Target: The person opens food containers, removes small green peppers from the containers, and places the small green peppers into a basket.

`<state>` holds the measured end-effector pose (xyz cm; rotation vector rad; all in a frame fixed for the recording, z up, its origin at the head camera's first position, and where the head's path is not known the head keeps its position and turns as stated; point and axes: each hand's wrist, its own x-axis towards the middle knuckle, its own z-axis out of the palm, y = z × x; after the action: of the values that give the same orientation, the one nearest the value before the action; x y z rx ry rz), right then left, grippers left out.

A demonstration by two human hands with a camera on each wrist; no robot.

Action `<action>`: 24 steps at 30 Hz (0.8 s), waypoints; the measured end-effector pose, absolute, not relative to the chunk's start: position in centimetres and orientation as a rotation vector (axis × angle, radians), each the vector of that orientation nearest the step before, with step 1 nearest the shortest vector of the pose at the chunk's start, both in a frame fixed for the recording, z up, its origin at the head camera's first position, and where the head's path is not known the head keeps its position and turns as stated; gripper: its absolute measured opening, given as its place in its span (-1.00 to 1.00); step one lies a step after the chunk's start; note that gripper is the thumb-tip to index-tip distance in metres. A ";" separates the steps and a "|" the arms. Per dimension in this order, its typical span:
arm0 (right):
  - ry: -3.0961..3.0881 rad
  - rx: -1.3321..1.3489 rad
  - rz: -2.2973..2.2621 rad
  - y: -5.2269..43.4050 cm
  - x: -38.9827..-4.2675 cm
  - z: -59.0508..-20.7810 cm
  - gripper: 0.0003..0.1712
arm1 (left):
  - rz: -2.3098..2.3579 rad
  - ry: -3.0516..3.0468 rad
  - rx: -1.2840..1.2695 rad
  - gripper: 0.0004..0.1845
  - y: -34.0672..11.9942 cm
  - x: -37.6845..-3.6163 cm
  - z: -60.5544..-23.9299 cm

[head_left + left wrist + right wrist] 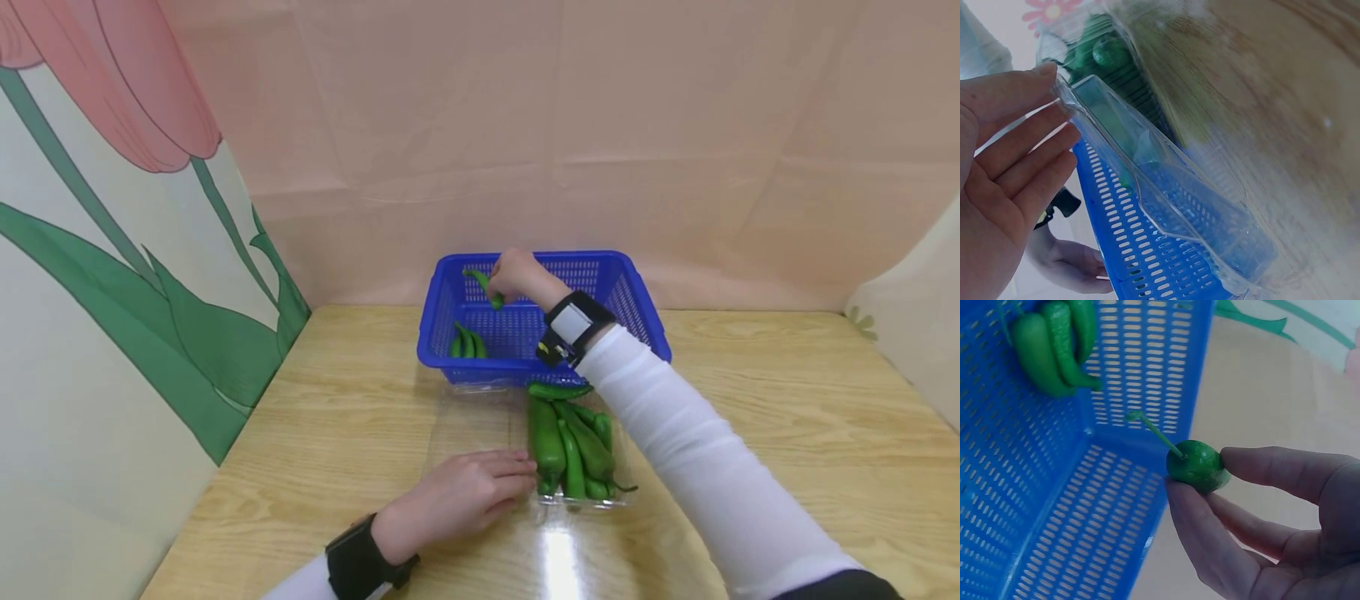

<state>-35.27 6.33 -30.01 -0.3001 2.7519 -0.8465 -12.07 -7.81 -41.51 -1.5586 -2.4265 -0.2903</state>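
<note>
My right hand (517,275) pinches a green pepper (1194,465) by its body between thumb and fingers, over the blue basket (427,333); its stem points away from the fingers. Inside the basket, several green peppers (468,342) lie together in the near left corner. In front of the basket stands an opened clear plastic clamshell box (472,421), its right half filled with green peppers (581,446) of different sizes. My left hand (468,492) has its fingers nearly straight, with fingertips touching the box's clear rim (1104,128) beside the peppers.
Pale wood-grain table (352,392) lies under the basket and box. Behind rises a pinkish cloth backdrop (675,125), with a tulip-printed panel (90,292) on the left. My right forearm (690,442) passes over the table to the right of the box.
</note>
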 end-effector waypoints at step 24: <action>2.622 -0.220 -0.866 7.2 -39.2 -32.6 -0.86 | -0.265 -2.424 -1.549 -0.68 -7.6 -12.1 -41.3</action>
<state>-39.17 7.24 -32.61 -0.2195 2.6222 -0.8661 -12.08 -7.62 -41.31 -1.5486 -2.4244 -0.2654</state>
